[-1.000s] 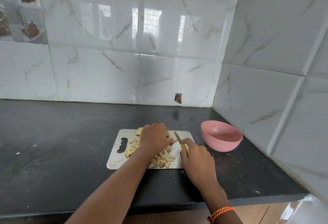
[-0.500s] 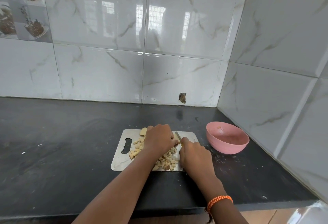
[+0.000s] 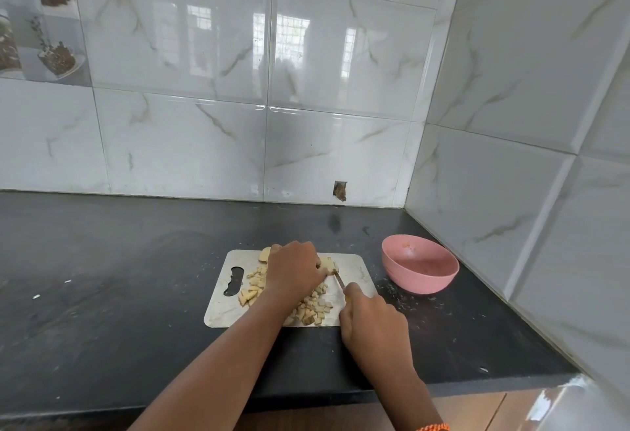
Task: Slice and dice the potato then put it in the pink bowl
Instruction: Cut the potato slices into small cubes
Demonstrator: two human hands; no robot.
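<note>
A pale cutting board (image 3: 354,265) lies on the black counter with several diced potato cubes (image 3: 315,308) spread over it. My left hand (image 3: 295,268) curls over a potato slice (image 3: 329,265) near the board's far edge and pins it down. My right hand (image 3: 373,323) grips a small knife (image 3: 340,280) with a yellow handle; its blade touches the slice beside my left fingers. Another potato piece (image 3: 265,255) lies at the board's far left, behind my left hand. The pink bowl (image 3: 420,263) stands to the right of the board, apart from both hands.
The black counter (image 3: 119,277) stretches left of the board. Tiled walls close in behind and on the right, just past the bowl. The counter's front edge runs below my forearms. Small crumbs dot the counter around the board.
The view has shifted slightly. My right hand has drawn back toward me with the knife, so more of the blade shows. My left hand stays on the potato slice.
</note>
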